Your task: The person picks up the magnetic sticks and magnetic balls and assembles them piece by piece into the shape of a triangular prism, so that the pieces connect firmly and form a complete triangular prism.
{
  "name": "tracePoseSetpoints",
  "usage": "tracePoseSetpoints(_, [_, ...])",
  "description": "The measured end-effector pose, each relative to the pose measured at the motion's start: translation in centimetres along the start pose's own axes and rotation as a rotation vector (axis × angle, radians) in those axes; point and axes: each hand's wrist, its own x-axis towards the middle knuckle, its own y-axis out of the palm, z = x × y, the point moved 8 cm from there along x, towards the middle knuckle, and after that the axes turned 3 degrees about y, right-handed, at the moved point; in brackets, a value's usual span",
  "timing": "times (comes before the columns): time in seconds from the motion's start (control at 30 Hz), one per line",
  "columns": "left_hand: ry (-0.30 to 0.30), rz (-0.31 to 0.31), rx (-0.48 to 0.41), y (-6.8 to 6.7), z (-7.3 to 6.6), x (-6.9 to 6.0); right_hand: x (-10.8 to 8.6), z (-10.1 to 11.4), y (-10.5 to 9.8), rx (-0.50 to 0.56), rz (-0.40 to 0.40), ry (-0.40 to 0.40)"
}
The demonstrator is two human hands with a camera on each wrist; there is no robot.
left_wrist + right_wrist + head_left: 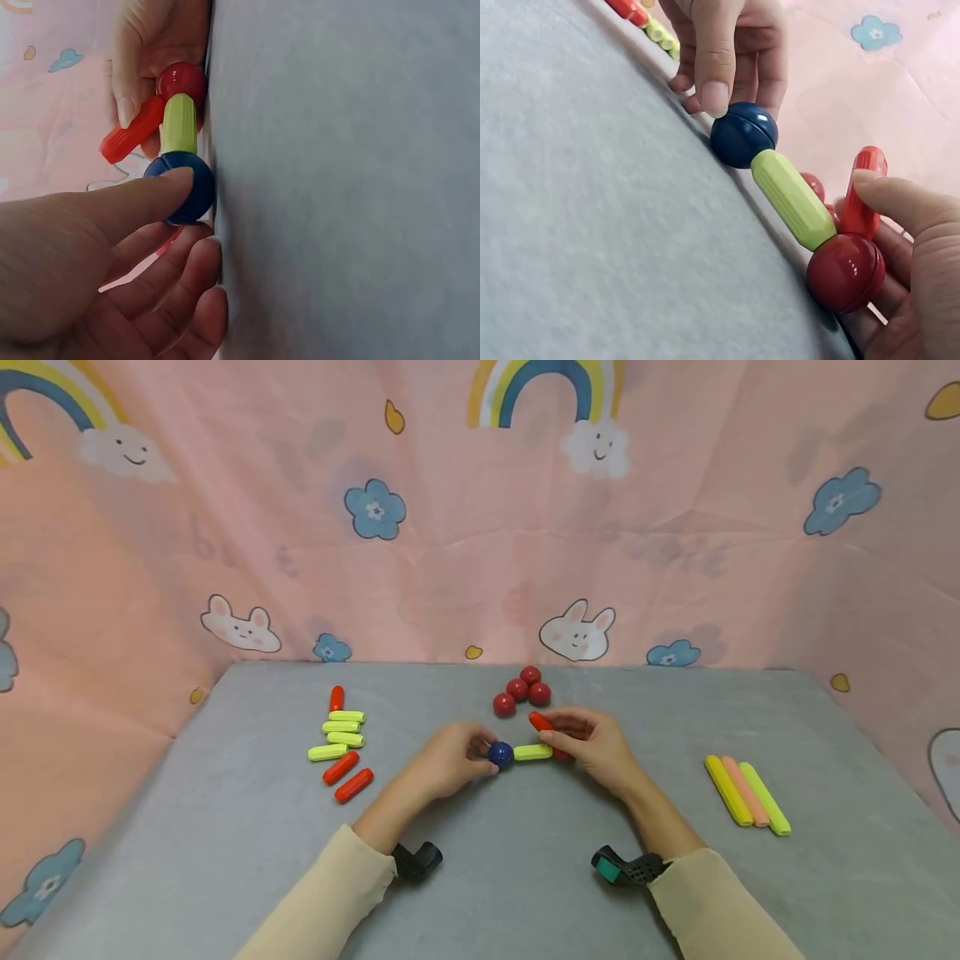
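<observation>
A dark blue ball is pinched between the thumb and fingers of my left hand. From it a short yellow-green rod runs to a dark red ball, end to end. My right hand grips a red rod between thumb and fingers. One end of that rod meets the dark red ball, and it slants up and away from the yellow-green rod. In the left wrist view the fingers of the right hand lie behind the red ball.
Several loose red balls sit behind the hands. At the left lie several short yellow-green rods and red rods. Three longer rods, yellow, peach and yellow-green, lie side by side at the right. A pink printed cloth hangs behind.
</observation>
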Motion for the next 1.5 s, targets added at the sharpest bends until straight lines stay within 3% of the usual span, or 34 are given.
tracePoseSetpoints(0.13, [0.016,0.024,0.002,0.4,-0.3,0.6,-0.2,-0.2,-0.5,-0.010,0.011,-0.012])
tracePoseSetpoints(0.23, [0.014,0.041,-0.031,-0.3,-0.5,1.3,-0.2,-0.5,-0.6,-0.002,0.016,-0.011])
tracePoseSetpoints(0.33, [0.006,-0.028,-0.056,-1.9,-0.5,2.6,-0.1,-0.6,-0.6,0.016,0.012,-0.008])
tracePoseSetpoints(0.43, [-0.030,-0.126,-0.020,-3.2,-0.3,4.3,0.0,-0.8,-0.6,0.036,0.004,-0.007])
tracePoseSetpoints(0.57, [-0.093,-0.121,0.047,-2.6,0.3,6.2,-0.1,-0.9,-0.7,0.049,-0.011,-0.004])
tracePoseSetpoints(0.67, [-0.096,-0.101,0.049,-1.9,0.5,6.9,-0.1,-0.8,-0.7,0.060,-0.013,-0.013])
tracePoseSetpoints(0.9, [-0.085,-0.193,0.016,-1.6,1.0,7.2,-0.1,-0.5,-0.6,0.093,-0.006,-0.042])
tracePoseSetpoints(1.1, [-0.063,-0.143,0.113,-0.3,0.1,7.8,-0.2,-0.6,-0.9,0.072,-0.022,-0.036])
tracePoseSetpoints(1.2, [-0.071,-0.153,0.128,0.0,0.1,8.1,-0.2,-0.6,-0.8,0.077,-0.016,-0.039])
tracePoseSetpoints(1.37, [-0.076,-0.181,0.069,-0.1,0.6,8.2,-0.2,-0.6,-0.8,0.080,-0.012,-0.044])
tracePoseSetpoints(1.5, [-0.016,-0.178,-0.024,-0.5,0.7,8.0,-0.1,-0.7,-0.8,0.078,-0.014,-0.037])
